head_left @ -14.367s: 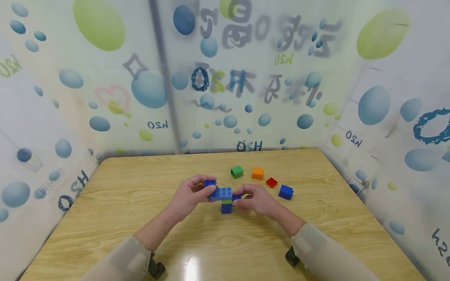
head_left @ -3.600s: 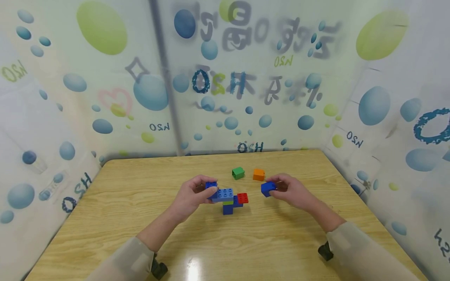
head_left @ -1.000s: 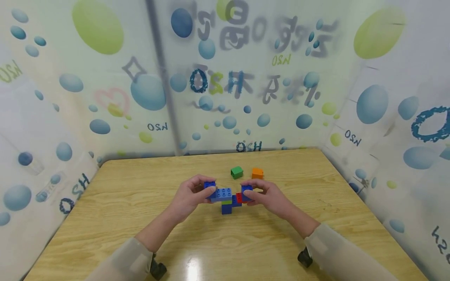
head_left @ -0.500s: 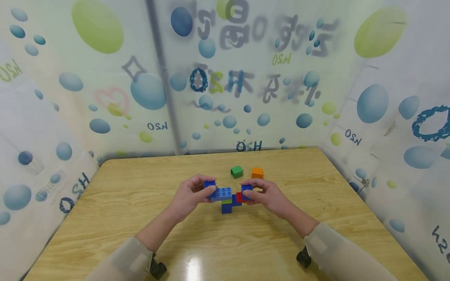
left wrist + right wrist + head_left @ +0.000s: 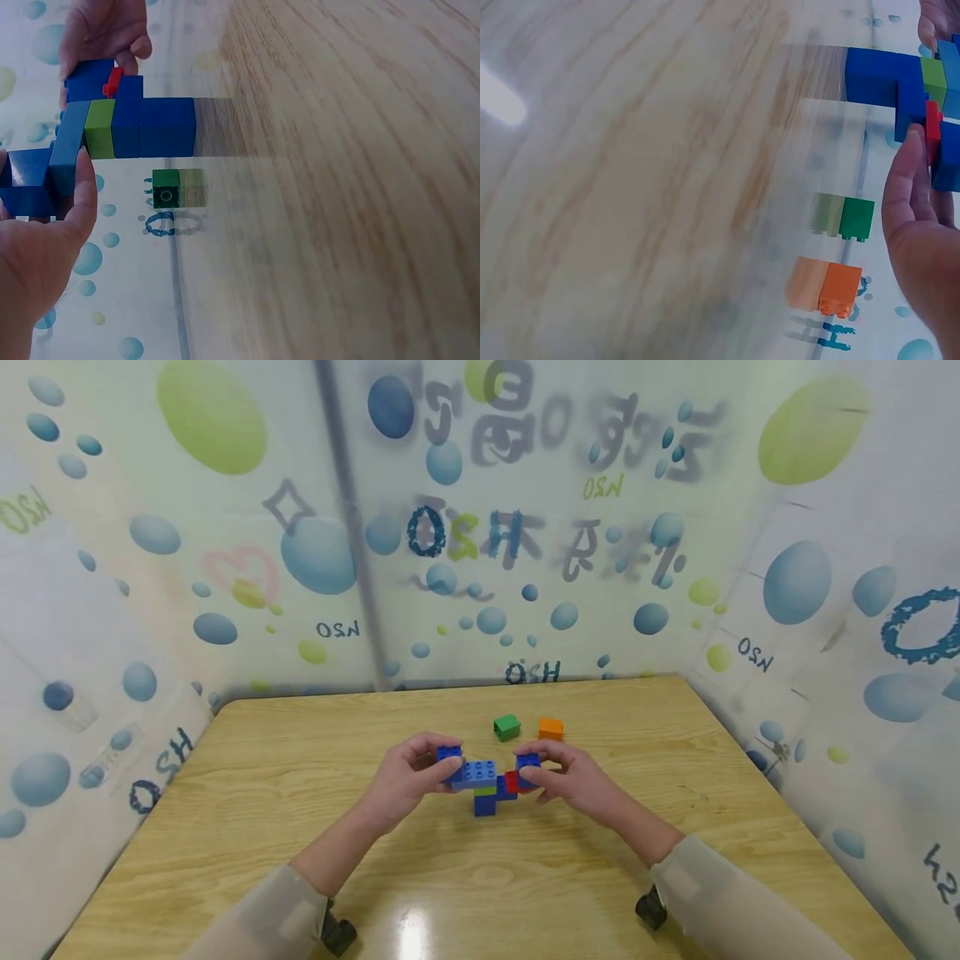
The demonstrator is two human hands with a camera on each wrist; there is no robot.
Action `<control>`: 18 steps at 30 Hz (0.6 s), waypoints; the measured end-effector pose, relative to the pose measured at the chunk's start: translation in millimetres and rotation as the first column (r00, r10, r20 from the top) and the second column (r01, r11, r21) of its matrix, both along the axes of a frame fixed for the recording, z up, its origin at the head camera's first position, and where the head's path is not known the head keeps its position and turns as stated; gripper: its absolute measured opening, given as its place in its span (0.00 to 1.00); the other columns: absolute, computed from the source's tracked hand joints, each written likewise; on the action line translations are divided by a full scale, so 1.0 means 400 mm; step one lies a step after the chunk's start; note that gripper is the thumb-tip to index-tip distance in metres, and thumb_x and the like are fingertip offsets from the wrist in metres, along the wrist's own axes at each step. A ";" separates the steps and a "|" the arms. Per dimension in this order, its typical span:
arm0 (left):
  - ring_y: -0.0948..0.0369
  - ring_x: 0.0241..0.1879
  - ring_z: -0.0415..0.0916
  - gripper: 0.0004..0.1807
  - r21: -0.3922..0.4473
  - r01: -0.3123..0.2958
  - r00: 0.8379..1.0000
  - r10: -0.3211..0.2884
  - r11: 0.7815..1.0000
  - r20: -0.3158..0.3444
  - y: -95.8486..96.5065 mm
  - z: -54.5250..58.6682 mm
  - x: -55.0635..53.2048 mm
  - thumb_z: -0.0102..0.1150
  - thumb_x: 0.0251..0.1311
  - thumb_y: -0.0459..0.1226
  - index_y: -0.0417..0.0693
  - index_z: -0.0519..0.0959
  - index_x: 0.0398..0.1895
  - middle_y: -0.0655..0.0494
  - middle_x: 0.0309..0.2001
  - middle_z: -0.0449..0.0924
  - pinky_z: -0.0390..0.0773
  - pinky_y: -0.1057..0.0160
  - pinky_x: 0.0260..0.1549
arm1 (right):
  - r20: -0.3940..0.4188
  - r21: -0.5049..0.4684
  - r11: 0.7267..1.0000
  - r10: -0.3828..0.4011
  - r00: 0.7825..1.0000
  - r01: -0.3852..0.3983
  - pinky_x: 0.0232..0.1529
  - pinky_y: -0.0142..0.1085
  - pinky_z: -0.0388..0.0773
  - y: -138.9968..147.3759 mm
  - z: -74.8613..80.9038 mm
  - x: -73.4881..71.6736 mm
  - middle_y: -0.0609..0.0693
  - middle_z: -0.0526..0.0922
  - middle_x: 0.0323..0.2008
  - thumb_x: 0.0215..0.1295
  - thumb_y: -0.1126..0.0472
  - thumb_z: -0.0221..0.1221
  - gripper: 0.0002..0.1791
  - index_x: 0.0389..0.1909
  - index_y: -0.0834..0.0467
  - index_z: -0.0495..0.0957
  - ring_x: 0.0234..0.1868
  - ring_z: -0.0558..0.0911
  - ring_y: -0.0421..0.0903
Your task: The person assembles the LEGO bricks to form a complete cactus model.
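A toy brick structure stands on the wooden table between both hands. A blue brick [image 5: 485, 807] forms its base, with a lime brick [image 5: 100, 129] and a light blue brick [image 5: 480, 770] higher up. My left hand [image 5: 403, 782] pinches a dark blue brick [image 5: 28, 180] on the light blue brick's left end. From the base, another blue brick [image 5: 506, 789] reaches right and carries a thin red brick [image 5: 932, 131]. Over the red brick, my right hand [image 5: 567, 782] grips a dark blue brick [image 5: 528, 761] between thumb and fingers. Fingers partly cover both gripped bricks.
Behind the structure, a green brick [image 5: 507, 727] and an orange brick [image 5: 551, 729] lie apart on the table [image 5: 300, 810]. A patterned curtain [image 5: 480, 593] rises along the table's back edge and sides.
Since the oldest frame, the red brick has joined the structure's right side. The right hand has brought the loose blue brick from the table onto it. The last second shows hardly any motion.
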State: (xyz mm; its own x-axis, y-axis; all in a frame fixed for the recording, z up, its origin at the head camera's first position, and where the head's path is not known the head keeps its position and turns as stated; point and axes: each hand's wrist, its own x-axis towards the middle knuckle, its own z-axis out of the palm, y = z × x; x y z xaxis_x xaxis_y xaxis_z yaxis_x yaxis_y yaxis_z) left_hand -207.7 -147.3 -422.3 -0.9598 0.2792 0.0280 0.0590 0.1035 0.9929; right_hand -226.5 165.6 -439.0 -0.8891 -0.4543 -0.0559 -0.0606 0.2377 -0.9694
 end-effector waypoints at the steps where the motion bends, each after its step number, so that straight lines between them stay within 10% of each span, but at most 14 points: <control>1: 0.54 0.49 0.83 0.18 0.003 0.002 1.000 -0.002 1.000 0.000 0.000 0.000 0.000 0.70 0.76 0.40 0.46 0.84 0.64 0.47 0.54 0.84 0.93 0.50 0.49 | 0.004 0.002 1.000 0.004 1.000 -0.004 0.52 0.46 0.92 0.002 0.001 -0.001 0.59 0.80 0.68 0.80 0.46 0.66 0.31 0.75 0.57 0.76 0.53 0.89 0.53; 18: 0.54 0.48 0.83 0.18 0.023 0.018 1.000 -0.018 1.000 -0.013 -0.001 0.000 0.000 0.68 0.76 0.39 0.45 0.83 0.65 0.47 0.54 0.83 0.93 0.55 0.46 | -0.077 0.079 0.994 -0.068 0.995 0.074 0.55 0.47 0.92 0.064 0.000 -0.037 0.64 0.83 0.64 0.88 0.46 0.54 0.27 0.72 0.63 0.79 0.55 0.90 0.58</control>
State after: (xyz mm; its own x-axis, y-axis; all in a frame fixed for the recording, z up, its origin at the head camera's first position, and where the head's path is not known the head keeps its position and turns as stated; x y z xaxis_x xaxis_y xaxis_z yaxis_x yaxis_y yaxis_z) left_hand -207.7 -147.8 -422.4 -0.9541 0.2957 0.0475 0.0739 0.0788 0.9941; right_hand -241.2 191.3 -439.1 -0.9218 -0.3869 -0.0227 -0.1118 0.3217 -0.9402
